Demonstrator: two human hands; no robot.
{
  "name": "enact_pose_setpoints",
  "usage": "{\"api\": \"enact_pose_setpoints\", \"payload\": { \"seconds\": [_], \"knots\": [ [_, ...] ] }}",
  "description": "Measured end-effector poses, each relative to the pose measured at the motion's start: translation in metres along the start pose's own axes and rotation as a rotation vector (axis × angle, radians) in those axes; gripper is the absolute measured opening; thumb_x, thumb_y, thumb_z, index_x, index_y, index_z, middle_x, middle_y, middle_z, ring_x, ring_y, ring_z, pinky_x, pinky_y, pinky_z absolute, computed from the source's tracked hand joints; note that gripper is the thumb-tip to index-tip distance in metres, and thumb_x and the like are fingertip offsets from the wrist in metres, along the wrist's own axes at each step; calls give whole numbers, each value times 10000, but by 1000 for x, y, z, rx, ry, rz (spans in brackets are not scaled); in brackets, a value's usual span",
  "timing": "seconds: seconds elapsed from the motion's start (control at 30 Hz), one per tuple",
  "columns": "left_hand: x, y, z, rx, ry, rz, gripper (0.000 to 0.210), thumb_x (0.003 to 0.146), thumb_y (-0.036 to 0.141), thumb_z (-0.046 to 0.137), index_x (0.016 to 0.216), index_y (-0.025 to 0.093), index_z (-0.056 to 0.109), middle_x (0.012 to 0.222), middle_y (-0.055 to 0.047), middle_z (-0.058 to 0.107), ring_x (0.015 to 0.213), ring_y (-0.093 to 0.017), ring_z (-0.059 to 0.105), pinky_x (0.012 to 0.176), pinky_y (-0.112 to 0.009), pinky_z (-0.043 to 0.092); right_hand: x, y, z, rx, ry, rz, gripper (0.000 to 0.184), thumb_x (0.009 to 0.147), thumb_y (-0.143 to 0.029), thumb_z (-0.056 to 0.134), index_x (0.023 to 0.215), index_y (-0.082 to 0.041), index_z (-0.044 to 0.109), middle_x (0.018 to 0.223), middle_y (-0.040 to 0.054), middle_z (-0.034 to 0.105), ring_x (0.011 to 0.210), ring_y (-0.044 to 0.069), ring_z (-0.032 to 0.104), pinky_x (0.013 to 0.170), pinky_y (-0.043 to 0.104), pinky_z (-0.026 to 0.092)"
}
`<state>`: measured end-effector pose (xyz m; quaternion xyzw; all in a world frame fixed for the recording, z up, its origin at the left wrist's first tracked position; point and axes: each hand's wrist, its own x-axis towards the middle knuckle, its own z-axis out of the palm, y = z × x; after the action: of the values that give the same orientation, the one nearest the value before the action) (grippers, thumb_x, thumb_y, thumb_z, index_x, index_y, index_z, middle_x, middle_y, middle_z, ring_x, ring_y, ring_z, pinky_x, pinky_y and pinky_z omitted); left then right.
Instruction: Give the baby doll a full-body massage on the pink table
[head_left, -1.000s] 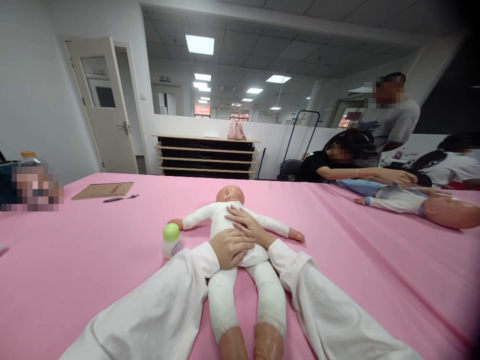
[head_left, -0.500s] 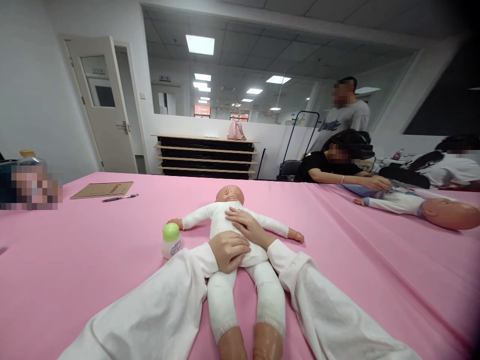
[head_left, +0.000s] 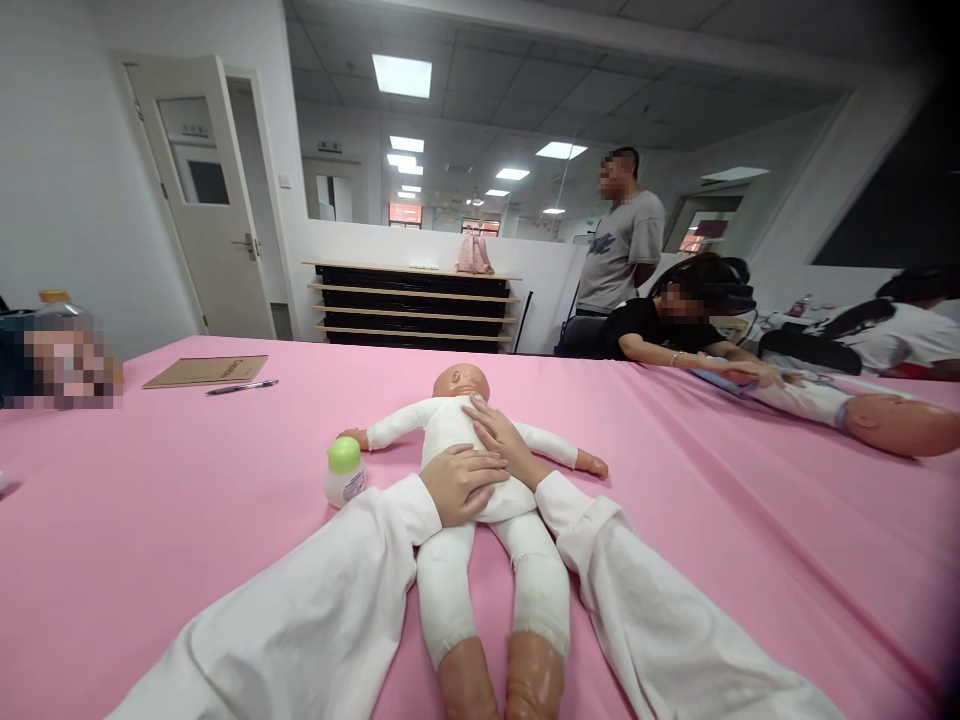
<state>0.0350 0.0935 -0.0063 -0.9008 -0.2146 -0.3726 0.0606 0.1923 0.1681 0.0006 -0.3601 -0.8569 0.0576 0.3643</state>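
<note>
A baby doll [head_left: 442, 430] with a white cloth body lies on its back, arms spread, its feet toward me. My left hand [head_left: 463, 483] rests flat across its belly, fingers stretched to the right. Higher up, my right hand [head_left: 507, 445] lies on the doll's chest with fingers extended toward its neck. Both hands are open and hold nothing; the left fingertips come close to the right hand, and whether they touch I cannot tell. Beside the doll's arm, left of my left sleeve, stands a small white bottle [head_left: 346, 474] with a green cap.
A pink cloth [head_left: 247, 480] covers the table. Toward the back left lie a brown notebook [head_left: 206, 371] and a pen [head_left: 242, 387]. At the right, a person in black [head_left: 637, 330] bends over another doll [head_left: 892, 420]. Behind stands a person in grey [head_left: 622, 240].
My right hand has slid slightly up the doll's chest, and my left hand has shifted a little up and right. The standing person has moved left.
</note>
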Motion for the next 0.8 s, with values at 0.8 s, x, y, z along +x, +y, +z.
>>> {"api": "enact_pose_setpoints", "payload": {
  "seconds": [0.8],
  "knots": [
    [-2,2,-1,-17,188,249,236,789,172,396,833,147,627,878,-51,684,856,-133,626,765,-278,513,-2,-19,-5,-5,94,-270,262,887,-312,442,974,-208,666,1051,35,653,1074,156,554,975,346,427]
  ]
}}
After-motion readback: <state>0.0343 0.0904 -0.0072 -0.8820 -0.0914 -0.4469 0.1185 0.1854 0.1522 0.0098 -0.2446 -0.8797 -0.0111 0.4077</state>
